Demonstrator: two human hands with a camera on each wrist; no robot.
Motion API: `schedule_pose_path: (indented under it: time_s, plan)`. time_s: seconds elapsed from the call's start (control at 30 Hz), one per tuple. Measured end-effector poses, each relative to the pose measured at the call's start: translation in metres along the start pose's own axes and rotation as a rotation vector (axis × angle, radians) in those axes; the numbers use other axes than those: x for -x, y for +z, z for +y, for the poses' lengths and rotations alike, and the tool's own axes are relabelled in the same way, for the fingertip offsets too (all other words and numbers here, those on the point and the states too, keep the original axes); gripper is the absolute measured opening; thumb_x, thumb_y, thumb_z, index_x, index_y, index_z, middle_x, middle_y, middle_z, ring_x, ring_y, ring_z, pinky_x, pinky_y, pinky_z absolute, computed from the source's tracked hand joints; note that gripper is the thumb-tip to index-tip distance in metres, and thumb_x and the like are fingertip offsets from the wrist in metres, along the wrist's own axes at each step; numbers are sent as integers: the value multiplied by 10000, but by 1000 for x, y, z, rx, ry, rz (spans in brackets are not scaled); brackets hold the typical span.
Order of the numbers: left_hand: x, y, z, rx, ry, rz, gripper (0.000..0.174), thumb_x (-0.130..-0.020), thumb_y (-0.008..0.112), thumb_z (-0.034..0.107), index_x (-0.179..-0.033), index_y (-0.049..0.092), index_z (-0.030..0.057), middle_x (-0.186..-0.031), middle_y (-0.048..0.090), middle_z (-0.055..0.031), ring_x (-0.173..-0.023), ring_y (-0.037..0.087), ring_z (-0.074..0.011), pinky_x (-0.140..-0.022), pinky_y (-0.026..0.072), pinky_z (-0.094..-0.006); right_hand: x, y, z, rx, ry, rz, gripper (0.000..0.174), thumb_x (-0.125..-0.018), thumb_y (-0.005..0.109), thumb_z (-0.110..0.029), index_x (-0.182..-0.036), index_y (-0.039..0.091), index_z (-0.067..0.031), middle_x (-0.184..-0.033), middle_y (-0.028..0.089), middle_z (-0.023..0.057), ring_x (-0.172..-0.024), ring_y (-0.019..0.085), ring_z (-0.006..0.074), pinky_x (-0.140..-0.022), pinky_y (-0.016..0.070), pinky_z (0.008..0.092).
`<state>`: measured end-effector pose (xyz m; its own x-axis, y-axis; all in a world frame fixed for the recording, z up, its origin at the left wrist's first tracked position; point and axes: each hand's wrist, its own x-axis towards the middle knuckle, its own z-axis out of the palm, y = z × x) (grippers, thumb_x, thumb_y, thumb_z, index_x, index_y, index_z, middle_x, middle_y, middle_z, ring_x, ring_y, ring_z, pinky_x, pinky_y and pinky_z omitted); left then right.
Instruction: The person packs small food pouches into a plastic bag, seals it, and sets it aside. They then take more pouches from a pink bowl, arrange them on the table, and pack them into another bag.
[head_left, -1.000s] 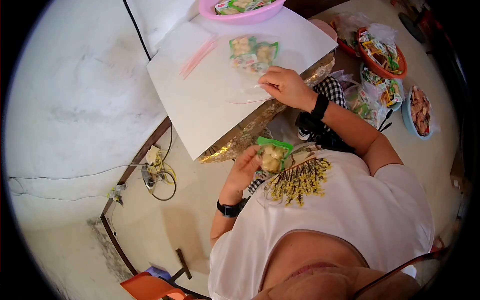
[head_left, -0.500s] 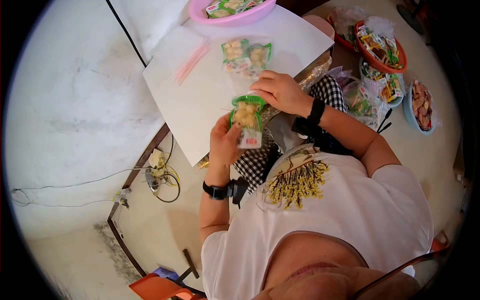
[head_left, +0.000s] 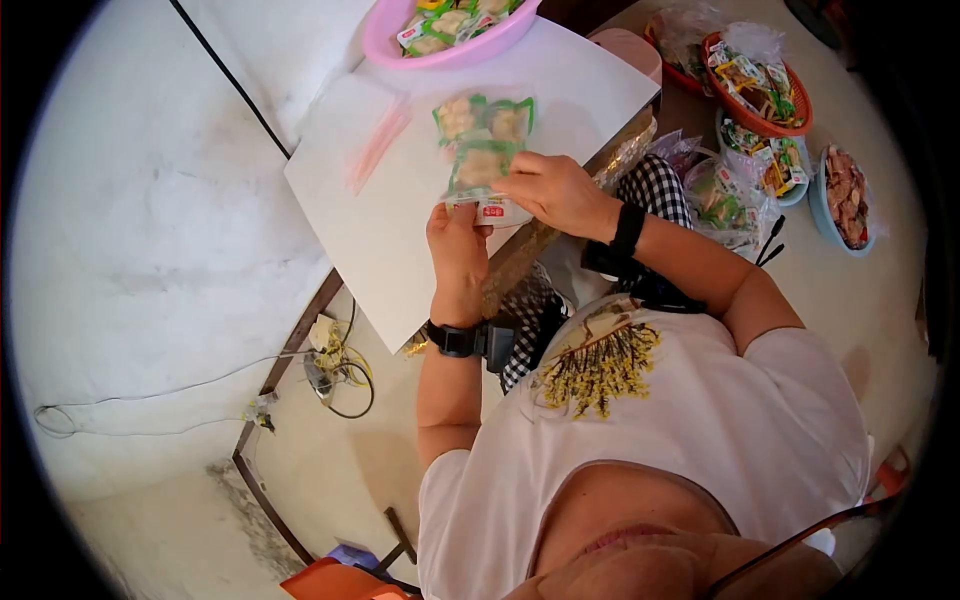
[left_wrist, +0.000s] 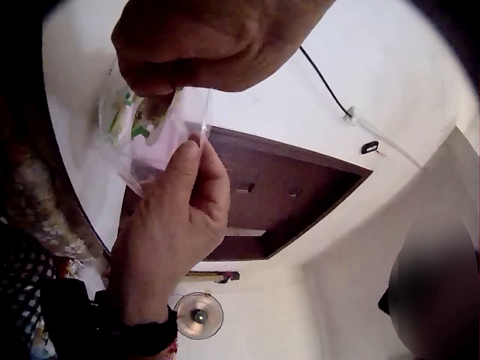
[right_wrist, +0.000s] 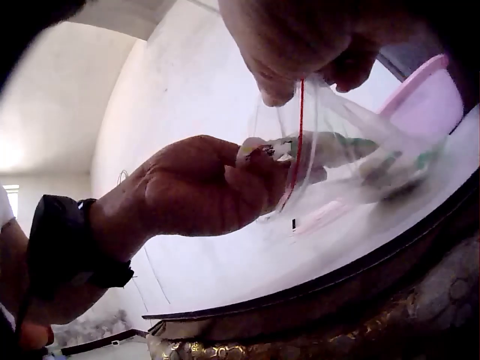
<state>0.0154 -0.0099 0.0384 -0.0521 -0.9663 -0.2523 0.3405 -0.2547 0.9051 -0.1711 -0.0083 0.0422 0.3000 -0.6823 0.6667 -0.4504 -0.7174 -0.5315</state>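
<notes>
My left hand grips the lower end of a green-edged clear food packet with pale round pieces inside. That packet is at the mouth of a clear zip bag with a red line along its opening. In the right wrist view, the left hand's fingers reach in past the red line. My right hand pinches the bag's edge, also seen in the left wrist view, where the right hand holds the clear film between thumb and finger. Two similar packets lie side by side farther up inside the bag.
A pink basin of packets stands at the back of the white tabletop. Flat clear bags with pink lines lie left of the packets. Red and blue baskets of packets stand on the floor at right.
The left hand has carried the packet from beside the lap up over the table and into the bag's mouth. The right hand has kept its pinch on the bag's edge.
</notes>
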Motion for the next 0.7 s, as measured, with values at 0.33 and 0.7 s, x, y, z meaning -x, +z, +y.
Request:
schedule_pose_path:
  time_s: [0.33, 0.7]
  plan:
    - [-36, 34, -18, 306, -80, -67, 243, -963, 451, 147, -1183, 491, 53, -1001, 601, -102, -830, 614, -216, -674, 541, -331, -2, 4, -2, 59, -117, -50, 152, -786, 637, -99, -938, 632, -95, -793, 521, 64, -665, 589, 252, -551, 489, 352]
    - [-77, 50, -29, 2, 125, -81, 141, -866, 538, 62, -980, 477, 7, -777, 599, -115, -601, 588, -194, -498, 496, -301, 8, 8, 1, 34, -83, -70, 94, -794, 600, -136, -884, 589, -112, -784, 504, 59, -687, 575, 264, -541, 463, 388]
